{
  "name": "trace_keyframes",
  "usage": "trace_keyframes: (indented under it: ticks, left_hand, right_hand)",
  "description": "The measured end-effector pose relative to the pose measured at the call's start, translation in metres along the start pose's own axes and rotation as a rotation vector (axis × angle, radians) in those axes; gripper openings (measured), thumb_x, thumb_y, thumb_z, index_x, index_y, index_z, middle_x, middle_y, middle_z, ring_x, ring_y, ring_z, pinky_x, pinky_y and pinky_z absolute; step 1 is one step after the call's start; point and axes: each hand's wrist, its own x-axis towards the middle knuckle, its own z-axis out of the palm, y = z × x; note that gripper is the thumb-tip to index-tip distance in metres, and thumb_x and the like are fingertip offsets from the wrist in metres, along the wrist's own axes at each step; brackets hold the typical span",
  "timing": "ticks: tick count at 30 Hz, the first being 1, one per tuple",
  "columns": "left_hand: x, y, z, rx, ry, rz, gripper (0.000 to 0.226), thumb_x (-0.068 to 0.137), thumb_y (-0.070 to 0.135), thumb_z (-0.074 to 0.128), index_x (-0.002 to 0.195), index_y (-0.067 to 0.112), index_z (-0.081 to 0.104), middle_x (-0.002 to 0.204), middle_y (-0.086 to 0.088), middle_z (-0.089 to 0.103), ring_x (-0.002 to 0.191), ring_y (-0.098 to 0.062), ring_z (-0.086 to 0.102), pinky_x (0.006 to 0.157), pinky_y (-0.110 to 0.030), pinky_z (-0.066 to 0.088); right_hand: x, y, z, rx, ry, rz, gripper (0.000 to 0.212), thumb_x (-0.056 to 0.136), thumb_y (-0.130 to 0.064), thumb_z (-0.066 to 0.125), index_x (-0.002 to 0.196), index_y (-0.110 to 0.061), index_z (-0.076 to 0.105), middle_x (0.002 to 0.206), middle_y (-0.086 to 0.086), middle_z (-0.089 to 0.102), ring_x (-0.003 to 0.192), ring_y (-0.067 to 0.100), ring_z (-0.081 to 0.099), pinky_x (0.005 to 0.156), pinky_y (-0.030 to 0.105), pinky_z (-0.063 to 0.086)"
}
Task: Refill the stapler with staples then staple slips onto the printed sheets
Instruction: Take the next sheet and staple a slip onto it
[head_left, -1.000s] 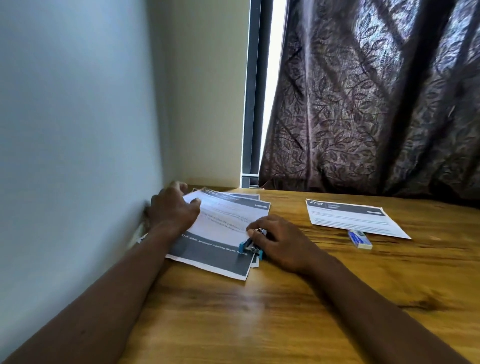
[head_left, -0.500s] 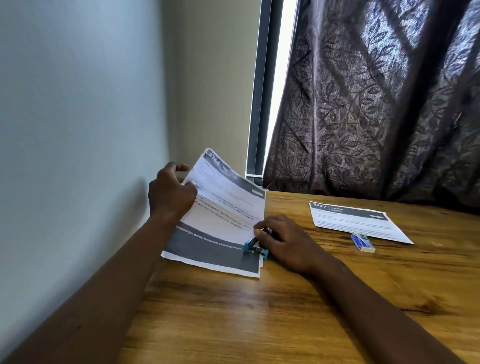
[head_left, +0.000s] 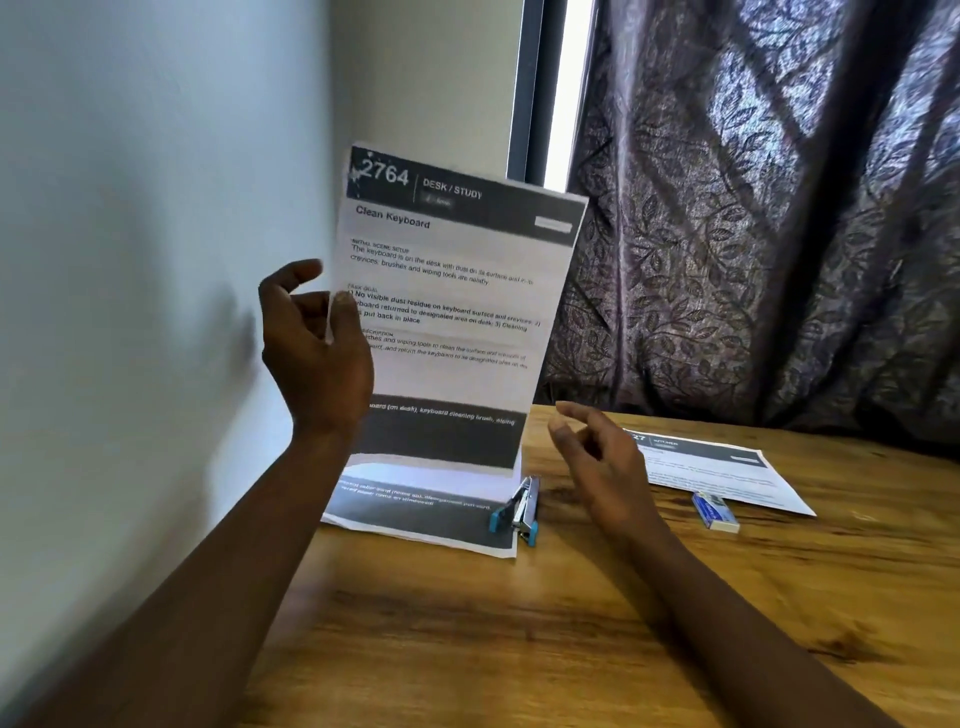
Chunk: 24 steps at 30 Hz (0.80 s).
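Note:
My left hand (head_left: 311, 358) pinches the left edge of a printed sheet (head_left: 457, 312) headed "Clean Keyboard" and holds it upright above the table. Below it, more printed sheets (head_left: 415, 512) lie flat near the wall. A small blue and silver stapler (head_left: 517, 508) lies on the right edge of those sheets, with no hand on it. My right hand (head_left: 597, 462) hovers just right of the stapler, fingers loosely curled and holding nothing. A small blue and white staple box (head_left: 716, 512) rests further right, at the near edge of another printed sheet (head_left: 727, 475).
The wooden table (head_left: 571, 623) butts against a pale wall (head_left: 130, 260) on the left. A dark leaf-patterned curtain (head_left: 779, 208) hangs behind the table, with a bright window strip (head_left: 558, 88) beside it.
My left hand lifted the top sheet from flat on the pile to upright. My right hand let go of the stapler and rose off it to the right.

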Motion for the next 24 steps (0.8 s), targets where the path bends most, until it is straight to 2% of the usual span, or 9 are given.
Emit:
trace_keyframes:
  ticks: [3, 5, 7, 10, 14, 18, 24]
  left_hand:
    - [-0.002, 0.003, 0.004, -0.098, -0.031, -0.078, 0.025, 0.095, 0.015, 0.059, 0.120, 0.018, 0.056, 0.087, -0.001, 0.070, 0.082, -0.015, 0.072, 0.077, -0.033, 0.061]
    - [-0.006, 0.003, 0.006, -0.151, -0.101, -0.128, 0.019, 0.098, 0.011, 0.058, 0.117, 0.015, 0.058, 0.086, -0.001, 0.071, 0.077, -0.008, 0.071, 0.069, -0.024, 0.060]
    - [-0.011, 0.002, 0.008, -0.229, -0.185, -0.178, 0.014, 0.096, 0.010, 0.059, 0.108, 0.015, 0.063, 0.087, 0.004, 0.072, 0.076, -0.009, 0.070, 0.066, -0.020, 0.056]
    - [-0.016, 0.000, 0.008, -0.338, -0.307, -0.257, 0.014, 0.090, 0.017, 0.060, 0.094, 0.024, 0.071, 0.090, 0.005, 0.077, 0.081, -0.016, 0.072, 0.070, -0.031, 0.058]
    - [-0.021, 0.001, 0.009, -0.362, -0.435, -0.302, 0.028, 0.099, 0.012, 0.057, 0.079, 0.024, 0.073, 0.087, 0.004, 0.078, 0.077, -0.019, 0.073, 0.068, -0.033, 0.061]
    - [-0.026, 0.002, 0.012, -0.349, -0.520, -0.343, 0.038, 0.103, 0.012, 0.053, 0.073, 0.024, 0.072, 0.081, 0.005, 0.077, 0.071, -0.012, 0.072, 0.063, -0.028, 0.061]
    - [-0.030, 0.002, 0.013, -0.316, -0.600, -0.315, 0.050, 0.105, 0.014, 0.049, 0.065, 0.031, 0.073, 0.078, 0.008, 0.077, 0.070, -0.009, 0.072, 0.062, -0.025, 0.057]
  right_hand:
    - [-0.004, -0.016, -0.002, 0.192, -0.063, 0.023, 0.036, 0.098, -0.038, 0.059, 0.131, -0.024, 0.061, 0.064, 0.010, 0.061, 0.053, 0.006, 0.055, 0.052, 0.027, 0.047]
    - [-0.008, -0.025, -0.003, 0.338, -0.112, 0.058, 0.039, 0.097, -0.039, 0.058, 0.132, -0.024, 0.057, 0.064, 0.013, 0.066, 0.048, 0.014, 0.054, 0.049, 0.030, 0.044]
    - [-0.011, -0.030, -0.005, 0.433, -0.127, 0.089, 0.039, 0.097, -0.041, 0.055, 0.133, -0.025, 0.053, 0.072, 0.017, 0.072, 0.048, 0.020, 0.057, 0.050, 0.031, 0.042]
    - [-0.009, -0.034, -0.010, 0.526, -0.102, 0.153, 0.046, 0.096, -0.047, 0.051, 0.135, -0.024, 0.049, 0.087, 0.019, 0.077, 0.049, 0.023, 0.063, 0.051, 0.030, 0.043]
    - [-0.005, -0.037, -0.020, 0.648, -0.078, 0.202, 0.039, 0.095, -0.046, 0.051, 0.127, -0.023, 0.052, 0.094, 0.020, 0.077, 0.052, 0.025, 0.067, 0.048, 0.027, 0.052]
    - [-0.003, -0.042, -0.027, 0.663, -0.064, 0.201, 0.027, 0.099, -0.040, 0.052, 0.112, -0.017, 0.058, 0.091, 0.022, 0.076, 0.050, 0.024, 0.068, 0.045, 0.027, 0.052]
    - [-0.002, -0.044, -0.030, 0.699, -0.032, 0.218, 0.033, 0.096, -0.046, 0.054, 0.106, -0.016, 0.064, 0.090, 0.020, 0.077, 0.051, 0.024, 0.069, 0.045, 0.026, 0.053]
